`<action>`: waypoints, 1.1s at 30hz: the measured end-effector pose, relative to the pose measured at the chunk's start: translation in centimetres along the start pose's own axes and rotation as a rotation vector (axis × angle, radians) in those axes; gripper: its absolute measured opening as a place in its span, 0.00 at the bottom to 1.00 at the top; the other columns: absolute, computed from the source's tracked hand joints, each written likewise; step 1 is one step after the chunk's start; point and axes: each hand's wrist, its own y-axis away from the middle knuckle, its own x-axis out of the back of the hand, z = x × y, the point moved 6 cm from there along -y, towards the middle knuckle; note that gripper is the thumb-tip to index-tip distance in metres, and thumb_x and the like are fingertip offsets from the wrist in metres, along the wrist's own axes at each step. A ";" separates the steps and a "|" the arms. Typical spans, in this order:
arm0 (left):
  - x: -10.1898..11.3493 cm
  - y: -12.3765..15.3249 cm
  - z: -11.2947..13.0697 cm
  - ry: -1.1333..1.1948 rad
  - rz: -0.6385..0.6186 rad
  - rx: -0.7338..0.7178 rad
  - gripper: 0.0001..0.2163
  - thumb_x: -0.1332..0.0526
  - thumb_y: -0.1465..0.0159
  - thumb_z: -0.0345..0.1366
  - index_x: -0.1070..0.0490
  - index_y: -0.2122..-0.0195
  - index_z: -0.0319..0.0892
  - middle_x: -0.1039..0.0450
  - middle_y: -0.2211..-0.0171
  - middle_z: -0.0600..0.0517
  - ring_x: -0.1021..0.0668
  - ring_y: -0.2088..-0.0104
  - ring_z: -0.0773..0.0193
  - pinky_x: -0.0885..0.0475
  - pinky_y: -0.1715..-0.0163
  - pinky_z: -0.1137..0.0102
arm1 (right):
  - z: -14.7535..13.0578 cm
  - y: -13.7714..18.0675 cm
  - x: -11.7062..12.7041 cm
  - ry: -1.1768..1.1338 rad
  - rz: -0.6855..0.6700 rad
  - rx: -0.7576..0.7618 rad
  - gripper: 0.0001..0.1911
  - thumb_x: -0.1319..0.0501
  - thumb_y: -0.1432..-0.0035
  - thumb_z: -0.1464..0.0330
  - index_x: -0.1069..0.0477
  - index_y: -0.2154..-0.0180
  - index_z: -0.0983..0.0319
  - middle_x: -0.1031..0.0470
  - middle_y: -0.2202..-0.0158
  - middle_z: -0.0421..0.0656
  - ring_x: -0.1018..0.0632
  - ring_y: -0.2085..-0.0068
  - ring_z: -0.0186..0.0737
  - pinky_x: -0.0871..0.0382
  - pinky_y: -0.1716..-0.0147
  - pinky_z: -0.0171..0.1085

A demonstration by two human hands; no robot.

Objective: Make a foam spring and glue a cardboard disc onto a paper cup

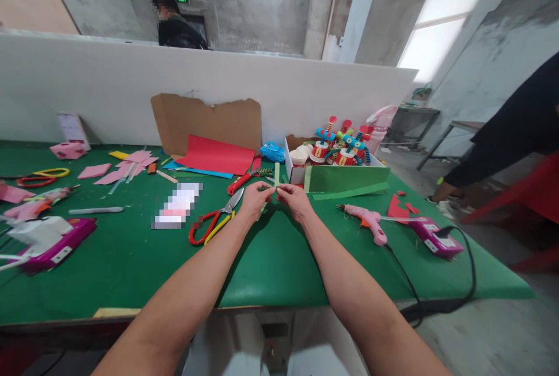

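Both of my hands meet over the middle of the green table [279,271], pinching a light green paper strip [276,173] whose upper end stands up between them. My left hand [257,198] is closed on the strip from the left; my right hand [295,199] is closed on it from the right. Just left of my left hand lie scissors with red handles [213,219], a yellow-handled tool [220,227] and a red-handled tool [240,183]. A dark green coiled paper piece [264,172] rests behind my fingers.
A white box [295,166] holds cups and paper figures [345,146]. Green paper [349,180] leans before it. At right lie a pink glue gun [367,220] and a purple power strip [437,237] with its cord. Red paper [218,155] lies left of centre; a person [179,27] is beyond the white partition.
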 end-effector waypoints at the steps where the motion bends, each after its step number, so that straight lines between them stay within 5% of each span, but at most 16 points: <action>1: 0.0 0.0 0.0 0.003 0.001 0.000 0.17 0.27 0.63 0.41 0.32 0.79 0.39 0.35 0.86 0.58 0.34 0.84 0.73 0.38 0.81 0.75 | 0.0 0.0 0.0 -0.005 -0.004 -0.008 0.15 0.27 0.68 0.66 0.25 0.74 0.63 0.25 0.77 0.37 0.28 0.76 0.29 0.31 0.71 0.33; 18: -0.2 0.2 0.5 -0.052 -0.016 -0.024 0.12 0.29 0.58 0.37 0.31 0.79 0.39 0.35 0.86 0.58 0.33 0.83 0.71 0.38 0.80 0.74 | 0.0 -0.3 0.8 0.017 0.087 -0.003 0.13 0.26 0.69 0.65 0.26 0.78 0.63 0.29 0.82 0.35 0.30 0.80 0.29 0.31 0.73 0.34; 25: 0.0 0.1 0.2 -0.064 -0.036 -0.019 0.13 0.28 0.58 0.38 0.31 0.78 0.39 0.34 0.84 0.57 0.32 0.82 0.72 0.37 0.78 0.74 | 0.3 0.0 0.6 -0.038 0.018 -0.082 0.14 0.25 0.69 0.66 0.26 0.78 0.64 0.29 0.83 0.36 0.30 0.80 0.29 0.30 0.74 0.34; 33: 1.1 -0.6 0.2 0.098 0.075 -0.002 0.16 0.28 0.56 0.42 0.32 0.78 0.39 0.34 0.83 0.57 0.32 0.82 0.72 0.35 0.77 0.73 | 0.3 -0.1 0.6 -0.102 0.076 -0.083 0.11 0.27 0.62 0.69 0.29 0.78 0.63 0.30 0.83 0.35 0.28 0.80 0.29 0.28 0.74 0.31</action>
